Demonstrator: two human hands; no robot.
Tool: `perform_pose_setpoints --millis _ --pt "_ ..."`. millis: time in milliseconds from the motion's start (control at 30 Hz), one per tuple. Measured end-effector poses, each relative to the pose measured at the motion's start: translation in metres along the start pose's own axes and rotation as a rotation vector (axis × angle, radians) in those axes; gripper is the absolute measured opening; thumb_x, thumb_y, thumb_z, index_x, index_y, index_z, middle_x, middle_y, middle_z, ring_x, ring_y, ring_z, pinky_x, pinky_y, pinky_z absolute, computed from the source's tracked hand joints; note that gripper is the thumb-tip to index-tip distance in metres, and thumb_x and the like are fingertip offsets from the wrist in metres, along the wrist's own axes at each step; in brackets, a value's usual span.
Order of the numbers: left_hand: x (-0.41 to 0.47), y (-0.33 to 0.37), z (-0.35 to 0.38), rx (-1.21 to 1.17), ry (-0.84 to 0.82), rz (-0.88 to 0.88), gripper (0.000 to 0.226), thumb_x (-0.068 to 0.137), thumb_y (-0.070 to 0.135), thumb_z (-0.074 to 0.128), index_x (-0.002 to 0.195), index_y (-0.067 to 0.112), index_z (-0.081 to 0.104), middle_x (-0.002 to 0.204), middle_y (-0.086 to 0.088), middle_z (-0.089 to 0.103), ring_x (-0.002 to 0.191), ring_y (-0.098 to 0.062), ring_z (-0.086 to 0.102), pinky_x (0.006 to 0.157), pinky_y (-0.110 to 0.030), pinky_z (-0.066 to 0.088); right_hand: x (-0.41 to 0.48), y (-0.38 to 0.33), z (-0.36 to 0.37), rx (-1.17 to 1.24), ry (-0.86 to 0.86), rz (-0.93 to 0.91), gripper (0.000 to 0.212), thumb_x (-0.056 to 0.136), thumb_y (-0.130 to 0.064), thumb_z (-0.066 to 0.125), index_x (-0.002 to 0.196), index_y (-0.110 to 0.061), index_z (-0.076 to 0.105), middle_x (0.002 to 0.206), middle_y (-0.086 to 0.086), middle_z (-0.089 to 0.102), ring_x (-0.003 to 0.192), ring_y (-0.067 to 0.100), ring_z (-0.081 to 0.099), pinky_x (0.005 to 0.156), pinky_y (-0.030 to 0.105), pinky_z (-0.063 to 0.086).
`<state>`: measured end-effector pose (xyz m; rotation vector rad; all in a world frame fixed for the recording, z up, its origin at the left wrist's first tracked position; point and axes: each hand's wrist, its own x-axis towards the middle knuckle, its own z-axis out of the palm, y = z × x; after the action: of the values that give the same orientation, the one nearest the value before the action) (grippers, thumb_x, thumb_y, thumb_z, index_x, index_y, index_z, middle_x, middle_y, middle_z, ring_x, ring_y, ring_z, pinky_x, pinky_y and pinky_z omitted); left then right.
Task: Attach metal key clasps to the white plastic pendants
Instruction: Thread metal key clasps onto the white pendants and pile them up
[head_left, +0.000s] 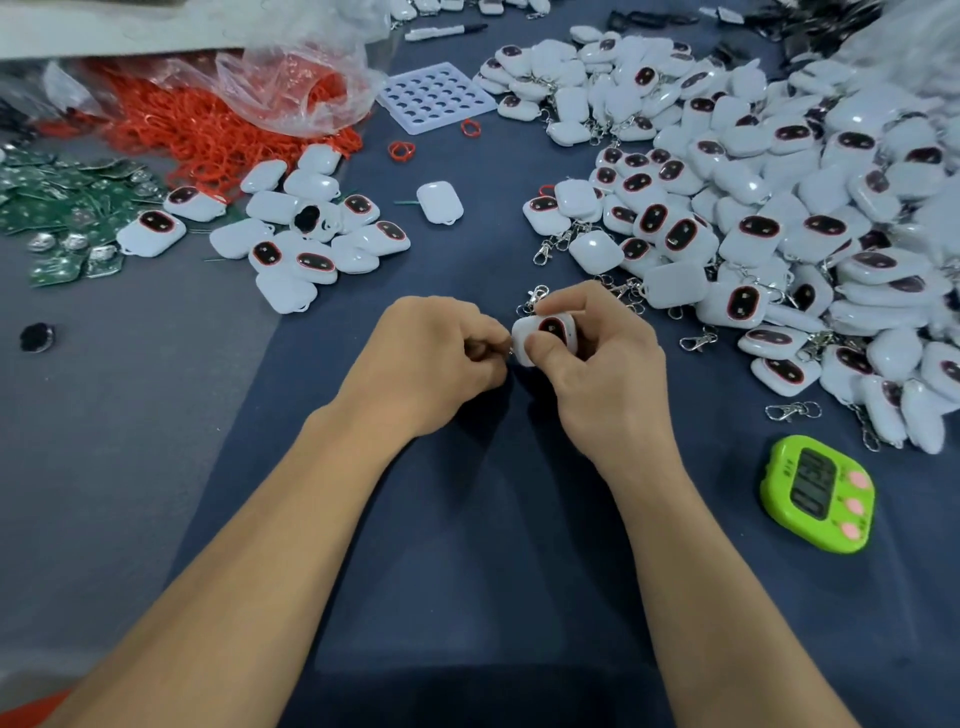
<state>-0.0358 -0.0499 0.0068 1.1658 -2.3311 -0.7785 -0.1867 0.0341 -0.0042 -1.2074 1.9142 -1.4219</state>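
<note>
Your right fingers (576, 304) and thumb curl round a white plastic pendant (545, 332), its dark, red-rimmed face turned up, holding it over the blue-grey table cloth (467, 519) in the middle of the view. Your left hand (436, 358) is curled tight, its fingertips pinching a small metal piece (508, 347) against the pendant's left edge; it is too small to tell which part it is. A metal key clasp (536, 299) shows just beyond your right hand (602, 364). A big heap of clasped pendants (779, 218) lies to your right, a smaller cluster of pendants (306, 239) lies to your left, and a green timer (818, 493) sits near your right forearm.
</note>
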Motion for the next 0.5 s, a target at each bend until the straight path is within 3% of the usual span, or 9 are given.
perform_pose_setpoints --millis 100,333,500 --pt "-0.0001 0.0003 0.0 -0.008 0.001 0.013 0.016 0.079 0.02 0.076 0.082 0.036 0.075 0.078 0.015 0.06 0.074 -0.009 0.055 0.058 -0.014 0.039 0.0001 -0.0004 -0.0004 -0.015 -0.015 -0.011 0.017 0.092 -0.021 0.074 0.094 -0.037 0.068 0.071 -0.024 0.062 0.067 0.001 0.055 0.06 0.008 0.041" --pt "-0.0029 0.0043 0.0021 0.087 0.055 0.05 0.009 0.081 0.022 0.075 0.087 0.029 0.079 0.062 0.011 0.055 0.07 -0.01 0.051 0.064 -0.027 0.046 -0.0016 -0.0057 0.0006 -0.056 -0.033 -0.037 0.014 0.094 -0.025 0.074 0.091 -0.035 0.065 0.084 -0.01 0.064 0.071 0.009 0.056 0.059 0.009 0.043" --pt "-0.0059 0.0097 0.0039 0.166 0.085 0.112 0.011 0.084 0.021 0.075 0.093 0.021 0.081 0.066 0.008 0.056 0.074 -0.019 0.056 0.071 -0.039 0.05 -0.0018 -0.0063 -0.0011 -0.061 -0.067 -0.019 0.016 0.093 -0.02 0.074 0.091 -0.033 0.066 0.081 -0.017 0.065 0.068 -0.002 0.057 0.057 0.006 0.041"
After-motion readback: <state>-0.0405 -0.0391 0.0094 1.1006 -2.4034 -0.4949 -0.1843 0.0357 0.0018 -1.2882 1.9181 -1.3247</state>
